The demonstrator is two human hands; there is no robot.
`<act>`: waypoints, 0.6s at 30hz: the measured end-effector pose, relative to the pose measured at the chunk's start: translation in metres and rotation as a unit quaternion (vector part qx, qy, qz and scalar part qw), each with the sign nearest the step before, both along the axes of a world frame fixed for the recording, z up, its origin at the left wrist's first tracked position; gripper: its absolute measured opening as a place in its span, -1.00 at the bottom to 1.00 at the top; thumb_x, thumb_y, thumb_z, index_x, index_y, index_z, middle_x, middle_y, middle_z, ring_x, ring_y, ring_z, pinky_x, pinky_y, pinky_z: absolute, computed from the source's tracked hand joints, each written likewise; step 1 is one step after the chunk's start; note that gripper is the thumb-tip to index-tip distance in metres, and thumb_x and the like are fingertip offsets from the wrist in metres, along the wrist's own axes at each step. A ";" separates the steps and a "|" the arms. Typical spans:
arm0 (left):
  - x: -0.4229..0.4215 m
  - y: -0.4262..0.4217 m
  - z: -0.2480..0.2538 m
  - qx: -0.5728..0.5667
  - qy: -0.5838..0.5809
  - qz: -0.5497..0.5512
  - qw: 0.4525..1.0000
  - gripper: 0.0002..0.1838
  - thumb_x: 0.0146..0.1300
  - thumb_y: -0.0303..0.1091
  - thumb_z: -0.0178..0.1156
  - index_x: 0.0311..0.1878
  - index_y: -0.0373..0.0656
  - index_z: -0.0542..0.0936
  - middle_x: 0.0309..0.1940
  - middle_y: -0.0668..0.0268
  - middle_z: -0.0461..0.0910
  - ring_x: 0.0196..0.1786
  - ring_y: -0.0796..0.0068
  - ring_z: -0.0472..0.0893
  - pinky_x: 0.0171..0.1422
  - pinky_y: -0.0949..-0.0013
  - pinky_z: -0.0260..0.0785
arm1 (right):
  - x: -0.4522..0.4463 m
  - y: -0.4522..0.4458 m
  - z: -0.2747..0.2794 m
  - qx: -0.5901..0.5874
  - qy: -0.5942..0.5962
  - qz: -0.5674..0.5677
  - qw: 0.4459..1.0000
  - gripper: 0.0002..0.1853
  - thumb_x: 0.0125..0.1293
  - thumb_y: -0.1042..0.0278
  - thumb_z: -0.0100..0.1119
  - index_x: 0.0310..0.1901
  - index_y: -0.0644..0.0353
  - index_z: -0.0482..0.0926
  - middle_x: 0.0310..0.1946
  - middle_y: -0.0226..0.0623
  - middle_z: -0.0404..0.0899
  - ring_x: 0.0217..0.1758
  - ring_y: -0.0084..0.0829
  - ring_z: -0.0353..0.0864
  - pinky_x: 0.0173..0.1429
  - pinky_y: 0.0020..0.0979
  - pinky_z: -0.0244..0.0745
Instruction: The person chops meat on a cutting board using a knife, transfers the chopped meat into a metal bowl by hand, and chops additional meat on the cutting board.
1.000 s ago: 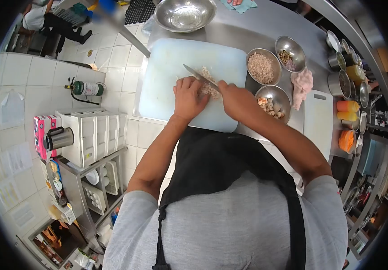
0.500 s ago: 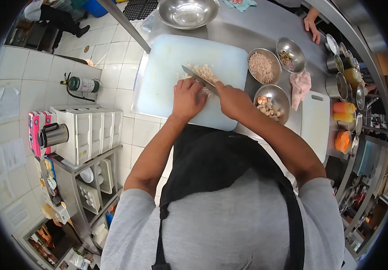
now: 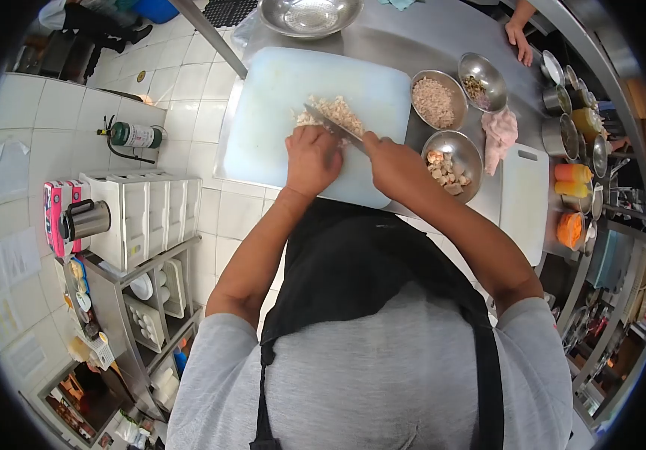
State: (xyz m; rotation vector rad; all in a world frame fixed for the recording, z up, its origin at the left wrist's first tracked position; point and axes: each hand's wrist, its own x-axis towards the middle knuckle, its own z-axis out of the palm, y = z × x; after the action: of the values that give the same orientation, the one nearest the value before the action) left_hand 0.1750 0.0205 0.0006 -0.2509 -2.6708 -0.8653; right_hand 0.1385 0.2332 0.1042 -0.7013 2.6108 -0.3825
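A knife (image 3: 332,126) is held in my right hand (image 3: 392,162), its blade slanting up and left over the cutting board (image 3: 270,97). My left hand (image 3: 312,159) rests on the board beside the blade, fingers curled and closed; what lies under them is hidden. Pale chopped food (image 3: 341,112) is spread beyond the blade. Right of the board stand a metal bowl of finely chopped pale food (image 3: 434,102), a bowl of larger chunks (image 3: 449,171) and a bowl with green and purple bits (image 3: 477,86).
An empty metal bowl (image 3: 311,15) is behind the board. A pink cloth (image 3: 499,139) and a second white board (image 3: 523,191) lie at the right, near pots and orange containers (image 3: 572,174). Another person's hand (image 3: 518,43) rests on the table's far side.
The view has shifted slightly. More chopped food shows beyond the blade than a second ago, and the knife has moved slightly. Another person's hand has come into view at the far right.
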 end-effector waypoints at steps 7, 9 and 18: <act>-0.006 -0.019 0.007 0.003 -0.064 0.029 0.997 -0.67 0.15 -0.31 0.51 0.02 -0.03 0.76 0.13 0.25 0.66 0.27 0.02 0.53 0.35 -0.05 0.36 | -0.007 -0.006 -0.002 0.002 -0.004 -0.011 1.000 -0.67 0.46 0.58 0.07 0.22 0.30 0.43 -0.11 0.20 0.72 -0.08 0.26 0.81 0.00 0.17 0.70; -0.001 -0.025 0.008 0.011 -0.068 0.035 0.997 -0.67 0.16 -0.29 0.52 0.01 -0.03 0.76 0.14 0.24 0.66 0.28 0.02 0.53 0.35 -0.05 0.36 | -0.005 -0.011 0.009 -0.001 -0.007 0.005 1.000 -0.68 0.46 0.58 0.07 0.21 0.29 0.44 -0.10 0.20 0.72 -0.08 0.25 0.81 0.00 0.17 0.70; 0.007 -0.020 0.002 0.005 -0.029 0.052 0.998 -0.73 0.17 -0.30 0.52 -0.05 -0.03 0.79 0.08 0.29 0.65 0.26 0.04 0.53 0.29 -0.06 0.34 | -0.002 -0.015 0.015 -0.024 -0.015 0.026 0.999 -0.78 0.57 0.46 -0.03 0.14 0.28 0.49 -0.08 0.23 0.75 -0.02 0.19 0.84 0.05 0.20 0.72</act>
State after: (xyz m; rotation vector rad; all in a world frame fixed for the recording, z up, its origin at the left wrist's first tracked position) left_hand 0.1825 0.0006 0.0022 -0.0840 -2.7039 -0.8665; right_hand 0.1363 0.2178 0.1192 -0.7720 2.5562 -0.4379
